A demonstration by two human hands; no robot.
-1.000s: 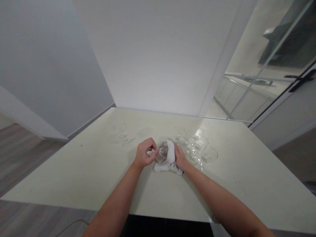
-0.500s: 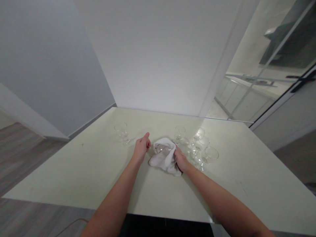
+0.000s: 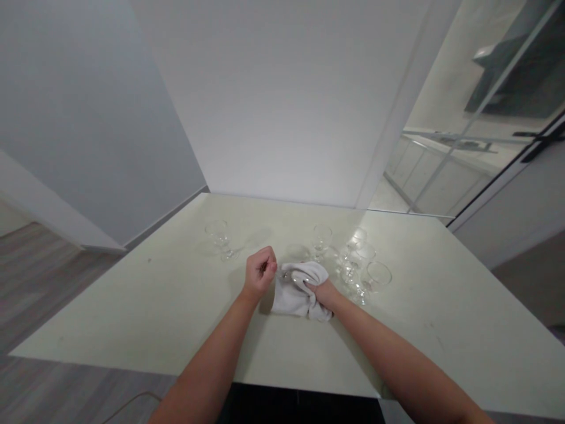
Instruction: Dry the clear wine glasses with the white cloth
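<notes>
My left hand (image 3: 260, 272) is closed round the foot end of a clear stemmed glass (image 3: 286, 275), which lies on its side in the air with its bowl toward the right. A white cloth (image 3: 292, 299) wraps the bowl and hangs below it. From the right, my right hand (image 3: 325, 293) grips the cloth, its thumb pressing over the glass. Most of the bowl is hidden by the cloth, and the foot by my left fingers.
One stemmed glass (image 3: 217, 234) stands alone at the left on the pale table (image 3: 145, 318). Several more clear glasses (image 3: 378, 274) cluster just right of my right hand, with one glass (image 3: 322, 237) behind the cloth. A white wall (image 3: 282, 118) rises at the table's back edge.
My left hand has turned over and shifted slightly right, its fist now facing up. My right hand has moved lower on the cloth, and the cloth is folded more closely over the glass.
</notes>
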